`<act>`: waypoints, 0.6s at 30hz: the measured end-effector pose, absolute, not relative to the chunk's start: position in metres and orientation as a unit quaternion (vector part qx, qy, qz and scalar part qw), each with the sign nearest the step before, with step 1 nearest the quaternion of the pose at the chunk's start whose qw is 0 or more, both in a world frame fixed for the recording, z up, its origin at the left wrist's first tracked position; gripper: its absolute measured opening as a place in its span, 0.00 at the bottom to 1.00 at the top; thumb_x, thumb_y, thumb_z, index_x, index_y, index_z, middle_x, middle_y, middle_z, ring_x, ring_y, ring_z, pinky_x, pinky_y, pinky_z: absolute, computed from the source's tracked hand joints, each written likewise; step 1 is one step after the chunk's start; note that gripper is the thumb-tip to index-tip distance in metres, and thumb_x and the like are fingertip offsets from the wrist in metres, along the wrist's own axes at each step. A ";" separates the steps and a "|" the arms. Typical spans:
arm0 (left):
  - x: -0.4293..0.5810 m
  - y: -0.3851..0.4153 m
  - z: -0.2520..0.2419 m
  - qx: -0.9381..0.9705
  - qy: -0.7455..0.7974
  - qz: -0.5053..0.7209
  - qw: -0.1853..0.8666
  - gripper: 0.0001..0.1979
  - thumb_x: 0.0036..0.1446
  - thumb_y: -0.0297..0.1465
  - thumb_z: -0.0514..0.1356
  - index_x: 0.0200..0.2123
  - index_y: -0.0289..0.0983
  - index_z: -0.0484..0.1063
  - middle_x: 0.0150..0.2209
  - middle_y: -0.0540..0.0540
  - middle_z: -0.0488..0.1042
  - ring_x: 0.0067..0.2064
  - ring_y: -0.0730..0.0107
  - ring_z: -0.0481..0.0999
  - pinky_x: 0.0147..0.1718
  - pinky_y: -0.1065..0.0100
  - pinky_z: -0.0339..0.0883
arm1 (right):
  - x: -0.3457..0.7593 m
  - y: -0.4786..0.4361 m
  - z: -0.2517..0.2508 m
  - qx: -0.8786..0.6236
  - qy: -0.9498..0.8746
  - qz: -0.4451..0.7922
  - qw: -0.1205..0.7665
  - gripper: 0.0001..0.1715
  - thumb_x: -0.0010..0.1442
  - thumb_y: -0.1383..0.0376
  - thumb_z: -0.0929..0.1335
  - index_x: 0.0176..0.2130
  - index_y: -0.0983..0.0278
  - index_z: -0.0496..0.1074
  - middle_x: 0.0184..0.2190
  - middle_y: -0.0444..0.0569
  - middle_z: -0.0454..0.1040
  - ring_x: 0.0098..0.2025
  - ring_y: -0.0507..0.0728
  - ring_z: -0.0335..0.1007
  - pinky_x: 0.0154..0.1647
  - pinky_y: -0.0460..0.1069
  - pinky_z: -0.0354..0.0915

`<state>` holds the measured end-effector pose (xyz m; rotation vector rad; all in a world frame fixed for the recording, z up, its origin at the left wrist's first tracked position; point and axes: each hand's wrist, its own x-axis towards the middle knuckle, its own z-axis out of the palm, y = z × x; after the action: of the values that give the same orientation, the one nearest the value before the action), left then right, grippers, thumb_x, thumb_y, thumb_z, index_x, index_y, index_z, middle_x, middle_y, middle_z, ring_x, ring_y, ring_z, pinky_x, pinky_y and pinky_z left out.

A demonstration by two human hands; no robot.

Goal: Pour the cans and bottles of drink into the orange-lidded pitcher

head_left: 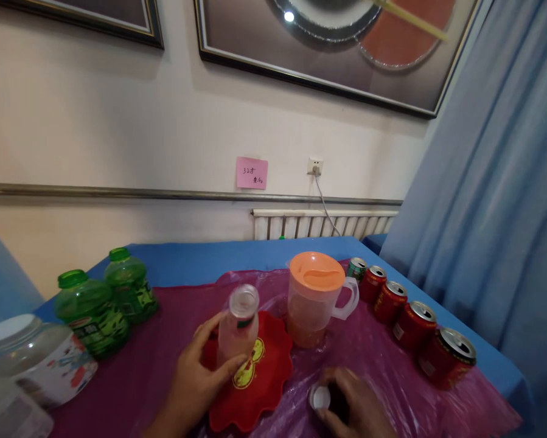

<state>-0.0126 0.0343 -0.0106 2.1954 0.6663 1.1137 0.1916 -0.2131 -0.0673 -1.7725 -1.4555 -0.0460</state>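
My left hand is wrapped around a clear bottle with its mouth facing up and no cap on it. The bottle is over a red scalloped tray that bears a yellow print. Low at the front, my right hand pinches a small white bottle cap above the purple plastic sheet. Just behind, a translucent pitcher with an orange lid stands upright, with amber liquid low inside. Whether the bottle's base touches the tray, I cannot tell.
Opened drink cans stand in a row along the right. Two green bottles and a clear jar with a white lid are at the left. A blue cloth covers the table; a blue curtain hangs at right.
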 end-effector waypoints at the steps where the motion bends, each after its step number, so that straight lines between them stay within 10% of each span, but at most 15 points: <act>1: -0.012 0.035 -0.011 0.809 0.267 0.411 0.324 0.35 0.51 0.52 0.67 0.57 0.40 0.69 0.52 0.39 0.79 0.49 0.48 0.81 0.47 0.51 0.78 | 0.192 -0.213 -0.069 -0.711 -0.583 -0.019 0.393 0.11 0.53 0.67 0.72 0.38 0.58 0.69 0.31 0.43 0.78 0.31 0.56 0.76 0.31 0.46 0.70; 13: -0.009 0.045 -0.014 0.793 0.325 0.349 0.379 0.36 0.45 0.46 0.68 0.56 0.39 0.68 0.54 0.39 0.78 0.52 0.46 0.79 0.51 0.49 0.73 | 0.255 -0.203 -0.041 -0.738 -0.261 -0.044 0.621 0.35 0.59 0.47 0.70 0.59 0.61 0.63 0.58 0.58 0.69 0.55 0.65 0.70 0.51 0.57 0.68; 18: -0.010 0.040 -0.016 0.795 0.316 0.342 0.387 0.34 0.45 0.43 0.69 0.56 0.41 0.67 0.52 0.41 0.78 0.50 0.48 0.79 0.50 0.52 0.73 | 0.278 -0.170 -0.005 -0.669 -0.300 0.057 0.678 0.27 0.59 0.43 0.69 0.42 0.63 0.74 0.38 0.51 0.77 0.39 0.60 0.72 0.41 0.52 0.68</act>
<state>-0.0098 0.0399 -0.0158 2.0242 0.8042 0.8710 0.2784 -0.1705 -0.0051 -1.5028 -0.6751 0.1285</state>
